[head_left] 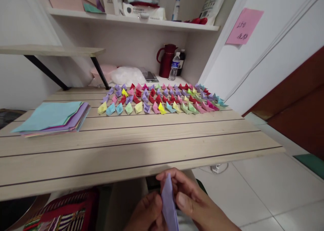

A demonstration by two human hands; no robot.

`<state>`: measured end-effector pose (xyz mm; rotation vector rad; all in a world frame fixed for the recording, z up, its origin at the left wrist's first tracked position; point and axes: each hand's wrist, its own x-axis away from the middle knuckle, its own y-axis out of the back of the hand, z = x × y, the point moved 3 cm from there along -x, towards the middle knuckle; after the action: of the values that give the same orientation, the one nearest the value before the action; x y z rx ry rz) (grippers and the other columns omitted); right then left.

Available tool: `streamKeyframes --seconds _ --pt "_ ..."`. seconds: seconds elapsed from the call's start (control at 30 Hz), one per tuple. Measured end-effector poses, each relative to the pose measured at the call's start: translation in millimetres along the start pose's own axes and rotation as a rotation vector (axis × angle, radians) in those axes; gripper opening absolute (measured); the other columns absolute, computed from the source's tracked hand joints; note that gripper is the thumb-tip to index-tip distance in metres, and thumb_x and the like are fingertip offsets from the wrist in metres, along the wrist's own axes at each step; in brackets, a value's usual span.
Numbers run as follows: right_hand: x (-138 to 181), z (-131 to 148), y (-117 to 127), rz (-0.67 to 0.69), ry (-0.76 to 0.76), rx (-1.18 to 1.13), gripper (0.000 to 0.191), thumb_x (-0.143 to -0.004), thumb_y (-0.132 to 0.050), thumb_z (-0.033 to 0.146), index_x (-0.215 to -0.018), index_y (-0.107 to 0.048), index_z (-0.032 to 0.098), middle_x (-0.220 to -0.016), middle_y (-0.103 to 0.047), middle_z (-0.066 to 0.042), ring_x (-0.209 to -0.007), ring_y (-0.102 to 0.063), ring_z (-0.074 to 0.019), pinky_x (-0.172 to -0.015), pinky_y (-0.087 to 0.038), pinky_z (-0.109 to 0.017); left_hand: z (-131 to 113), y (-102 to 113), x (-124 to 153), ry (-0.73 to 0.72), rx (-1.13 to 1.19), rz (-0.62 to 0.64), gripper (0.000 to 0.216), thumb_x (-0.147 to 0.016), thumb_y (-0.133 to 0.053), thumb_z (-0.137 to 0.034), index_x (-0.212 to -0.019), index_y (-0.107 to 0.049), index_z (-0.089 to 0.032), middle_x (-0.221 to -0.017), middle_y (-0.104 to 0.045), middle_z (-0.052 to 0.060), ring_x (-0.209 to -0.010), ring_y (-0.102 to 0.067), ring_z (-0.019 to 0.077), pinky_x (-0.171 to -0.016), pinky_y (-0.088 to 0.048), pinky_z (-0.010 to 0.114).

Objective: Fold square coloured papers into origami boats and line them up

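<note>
A folded piece of lilac paper [169, 204] stands on edge between my two hands, just below the front edge of the table. My left hand [148, 209] pinches its left side with thumb and fingers. On the other side my right hand [191, 199] curls round it, thumb near the paper and fingertips behind its upper end. Rows of small folded paper boats [162, 108] in many colours line the back of the table. To the left lies a stack of coloured paper sheets [53, 114], light blue on top.
The slatted wooden table [141, 139] ends just above my hands. Behind the boats are a dark red jug [167, 60], a water bottle [174, 67] and a white plastic bag [128, 76]. A small raised shelf [50, 50] stands at left. Below is a red woven item [68, 214].
</note>
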<state>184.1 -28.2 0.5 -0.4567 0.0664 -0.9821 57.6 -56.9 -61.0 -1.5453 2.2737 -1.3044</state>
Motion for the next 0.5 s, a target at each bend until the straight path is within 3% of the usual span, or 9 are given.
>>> streamKeyframes --seconds 0.13,0.3,0.5 --pt "-0.6 -2.0 -2.8 0.099 -0.029 -0.116 0.058 -0.076 -0.085 0.055 -0.121 -0.062 0.025 -0.093 -0.066 -0.002 -0.081 -0.066 -0.0180 -0.074 -0.050 -0.029 -2.8 -0.3 2.0 -0.009 0.044 0.052 0.066 -0.068 -0.079 -0.071 -0.053 -0.040 -0.020 -0.044 -0.035 -0.009 -0.041 -0.025 0.0021 -0.047 -0.021 0.020" --pt "-1.9 -3.7 -1.3 0.130 -0.025 -0.109 0.050 -0.078 -0.086 0.047 -0.118 -0.065 0.025 -0.094 -0.069 -0.003 -0.084 -0.069 -0.0186 -0.078 -0.054 -0.032 -4.8 -2.6 4.8 0.028 0.069 0.091 0.063 -0.071 -0.078 -0.068 -0.055 -0.042 -0.019 -0.042 -0.032 -0.011 -0.038 -0.021 0.0010 -0.044 -0.015 0.019" --pt "-3.3 -5.2 -0.7 0.138 -0.038 -0.181 0.044 -0.077 -0.088 0.038 -0.114 -0.068 0.024 -0.093 -0.072 -0.003 -0.085 -0.072 -0.0187 -0.078 -0.056 -0.031 -7.7 -4.4 9.5 0.059 0.075 0.065 0.063 -0.069 -0.080 -0.068 -0.057 -0.043 -0.020 -0.044 -0.033 -0.011 -0.041 -0.026 0.0010 -0.046 -0.020 0.018"
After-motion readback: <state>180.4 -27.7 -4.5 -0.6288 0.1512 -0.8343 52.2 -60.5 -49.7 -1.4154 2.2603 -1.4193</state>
